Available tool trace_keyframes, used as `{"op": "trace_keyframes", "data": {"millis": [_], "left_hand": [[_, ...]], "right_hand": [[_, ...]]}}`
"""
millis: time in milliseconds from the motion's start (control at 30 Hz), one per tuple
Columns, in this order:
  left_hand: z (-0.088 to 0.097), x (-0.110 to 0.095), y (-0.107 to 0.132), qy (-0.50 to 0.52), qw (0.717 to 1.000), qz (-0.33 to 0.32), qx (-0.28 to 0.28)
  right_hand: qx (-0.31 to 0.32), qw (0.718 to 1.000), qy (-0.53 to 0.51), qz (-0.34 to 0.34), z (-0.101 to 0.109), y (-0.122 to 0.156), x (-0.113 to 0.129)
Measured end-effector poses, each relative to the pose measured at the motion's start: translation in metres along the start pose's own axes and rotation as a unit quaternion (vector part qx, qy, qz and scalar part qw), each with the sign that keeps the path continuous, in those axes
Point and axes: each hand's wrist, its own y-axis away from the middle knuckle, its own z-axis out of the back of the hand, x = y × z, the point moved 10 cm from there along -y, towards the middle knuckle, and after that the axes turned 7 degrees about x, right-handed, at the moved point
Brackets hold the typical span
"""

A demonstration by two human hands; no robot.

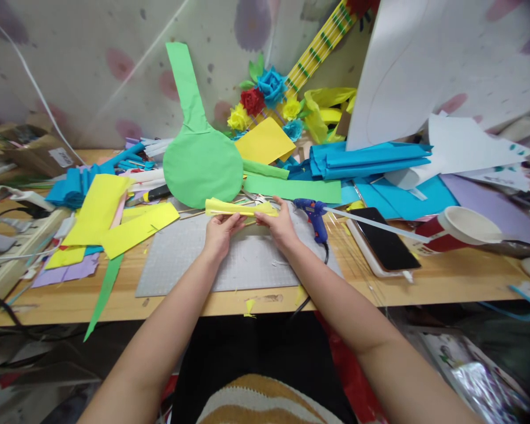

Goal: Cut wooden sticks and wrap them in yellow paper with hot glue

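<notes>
A yellow paper strip (241,208) is held sideways by two hands, above the grey mat (176,259) on the worktop (459,282).
Its long side runs left to right, almost level, with the left end poking out past the left hand (219,232). That hand's fingers are nearly closed, pinching the paper's bottom edge; some are hidden behind it. The right hand (280,222) pinches the other end, thumb in front, one finger sticking up, so that end is partly covered. Something shiny behind the strip is hard to make out. Just right sits the blue glue gun (315,218), its tip pointing left.
</notes>
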Motion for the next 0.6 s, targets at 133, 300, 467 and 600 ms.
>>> {"op": "trace_keyframes", "data": {"millis": [133,300,467,600], "left_hand": [[0.003,0.001,0.000,0.004,1.000,0.017,-0.012],[0.005,0.003,-0.001,-0.004,0.999,0.036,-0.019],[0.007,-0.004,-0.001,-0.029,0.999,0.031,-0.008],[0.011,-0.012,-0.001,-0.042,0.999,0.015,0.021]], "right_hand": [[-0.004,1.000,0.017,0.011,0.002,-0.001,0.001],[0.001,0.999,0.034,0.032,0.003,-0.004,0.001],[0.001,0.999,0.031,0.022,0.005,-0.005,-0.001],[-0.009,1.000,0.014,0.012,0.012,-0.006,0.001]]}}
